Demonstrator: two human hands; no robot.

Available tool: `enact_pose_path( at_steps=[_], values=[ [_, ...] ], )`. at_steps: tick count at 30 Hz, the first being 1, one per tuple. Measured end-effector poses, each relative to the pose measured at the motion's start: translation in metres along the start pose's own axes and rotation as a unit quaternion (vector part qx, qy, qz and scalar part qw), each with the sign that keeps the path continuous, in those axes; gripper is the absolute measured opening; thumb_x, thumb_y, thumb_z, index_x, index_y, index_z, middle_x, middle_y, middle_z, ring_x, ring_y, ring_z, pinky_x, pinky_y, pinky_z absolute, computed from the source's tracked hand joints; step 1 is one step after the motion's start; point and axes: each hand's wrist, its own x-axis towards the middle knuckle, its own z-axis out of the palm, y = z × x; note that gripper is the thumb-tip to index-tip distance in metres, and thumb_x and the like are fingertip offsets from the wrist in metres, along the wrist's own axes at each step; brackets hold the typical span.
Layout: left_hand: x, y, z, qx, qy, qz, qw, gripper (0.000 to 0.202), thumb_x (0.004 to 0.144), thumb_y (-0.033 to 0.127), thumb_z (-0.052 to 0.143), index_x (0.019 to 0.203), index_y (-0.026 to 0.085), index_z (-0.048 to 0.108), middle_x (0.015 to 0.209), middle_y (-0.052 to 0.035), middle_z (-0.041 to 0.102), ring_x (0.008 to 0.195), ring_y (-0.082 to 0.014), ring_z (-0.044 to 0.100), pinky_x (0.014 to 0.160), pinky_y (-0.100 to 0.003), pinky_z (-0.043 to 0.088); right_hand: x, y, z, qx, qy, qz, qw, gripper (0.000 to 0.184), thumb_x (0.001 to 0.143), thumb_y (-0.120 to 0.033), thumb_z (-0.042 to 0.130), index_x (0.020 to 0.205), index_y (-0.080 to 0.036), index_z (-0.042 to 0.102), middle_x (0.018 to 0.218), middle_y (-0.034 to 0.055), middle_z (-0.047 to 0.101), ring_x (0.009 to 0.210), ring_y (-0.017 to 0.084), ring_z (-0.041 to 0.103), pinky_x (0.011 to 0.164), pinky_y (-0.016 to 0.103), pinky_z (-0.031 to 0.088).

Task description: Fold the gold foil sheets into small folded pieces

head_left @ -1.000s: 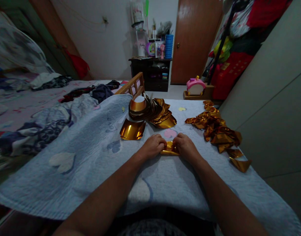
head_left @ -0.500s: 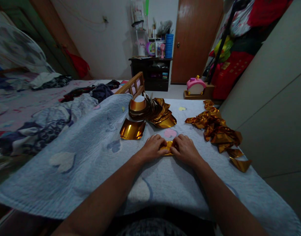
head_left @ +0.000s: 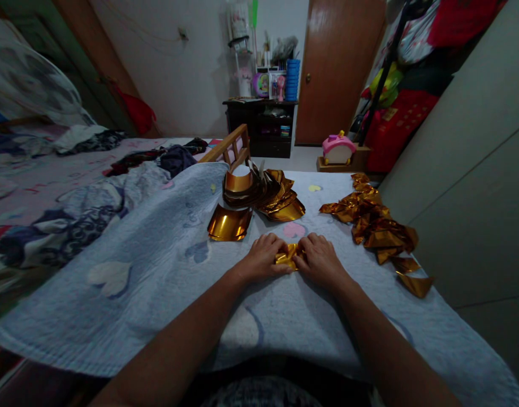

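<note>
Between my two hands is a small sheet of shiny gold foil paper (head_left: 289, 258), low over the cloth. My left hand (head_left: 266, 254) grips its left end, fingers curled and thumb along the near edge. On the opposite end, my right hand (head_left: 319, 257) pinches the sheet in the same way. The fingers hide both ends of the foil. Beyond my left hand lies a short stack of flat, curved gold sheets (head_left: 229, 223). Behind it is a larger fanned pile of gold sheets (head_left: 280, 195). Crumpled, folded gold foil pieces (head_left: 380, 226) are heaped to the right of my right hand.
A pale blue cloth with heart patterns (head_left: 158, 294) covers the work surface. A wooden rail (head_left: 228, 144) stands at its far left edge, with a bed of clothes (head_left: 128, 186) beyond. A pale cabinet (head_left: 475, 169) borders the right side.
The foil between my hands has changed shape: more of its creased surface shows, and its near edge sits slightly lower. Both hands keep their hold almost in place.
</note>
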Motion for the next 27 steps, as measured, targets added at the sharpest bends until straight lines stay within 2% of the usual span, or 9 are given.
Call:
enact_pose_path(
  at_steps=[4, 8, 13, 18, 27],
  values=[
    [0.0003, -0.0003, -0.0014, -0.006, 0.001, -0.003, 1.0, 0.018, 0.096, 0.035, 0.057, 0.108, 0.023, 0.063, 0.114, -0.0055, 0.059, 0.109, -0.0235, 0.051, 0.1, -0.039, 0.039, -0.001, 0.0034, 0.0004, 0.013, 0.004, -0.009, 1.0, 0.019, 0.092, -0.034, 0.062, 0.101, -0.018, 0.063, 0.106, 0.0106, 0.061, 0.099, 0.027, 0.052, 0.082, 0.036, 0.034],
    [0.0012, -0.0009, -0.0005, 0.005, 0.004, -0.004, 1.0, 0.021, 0.09, 0.031, 0.064, 0.11, 0.023, 0.062, 0.115, -0.0057, 0.059, 0.11, -0.0243, 0.051, 0.101, -0.039, 0.04, -0.0025, 0.0082, 0.0011, 0.04, 0.004, -0.03, 0.999, 0.017, 0.091, -0.031, 0.063, 0.102, -0.019, 0.065, 0.107, 0.01, 0.061, 0.098, 0.026, 0.051, 0.083, 0.035, 0.035],
    [0.0007, -0.0017, 0.0012, -0.01, 0.008, 0.0, 1.0, 0.023, 0.087, 0.032, 0.067, 0.108, 0.024, 0.061, 0.115, -0.0055, 0.058, 0.111, -0.0246, 0.051, 0.101, -0.039, 0.041, -0.0029, 0.0051, 0.0031, 0.085, 0.043, -0.088, 0.992, 0.008, 0.089, -0.02, 0.064, 0.096, -0.021, 0.068, 0.109, 0.009, 0.063, 0.101, 0.025, 0.05, 0.086, 0.036, 0.035],
    [0.0007, -0.002, 0.0019, -0.003, 0.01, 0.004, 1.0, 0.018, 0.092, 0.032, 0.06, 0.107, 0.023, 0.062, 0.112, -0.0054, 0.058, 0.11, -0.024, 0.051, 0.1, -0.039, 0.041, -0.0021, 0.002, 0.0058, 0.168, 0.019, -0.151, 0.974, 0.019, 0.093, -0.01, 0.051, 0.093, -0.017, 0.069, 0.094, 0.0071, 0.062, 0.091, 0.02, 0.053, 0.084, 0.032, 0.04],
    [0.0009, -0.0039, 0.0005, -0.004, 0.005, 0.01, 1.0, 0.025, 0.088, 0.035, 0.067, 0.11, 0.023, 0.061, 0.114, -0.0051, 0.058, 0.109, -0.0247, 0.05, 0.098, -0.04, 0.041, -0.0047, 0.0033, 0.0017, 0.176, 0.002, -0.141, 0.974, 0.019, 0.087, -0.009, 0.053, 0.085, -0.018, 0.07, 0.087, 0.0053, 0.062, 0.088, 0.019, 0.054, 0.082, 0.031, 0.039]
  ],
)
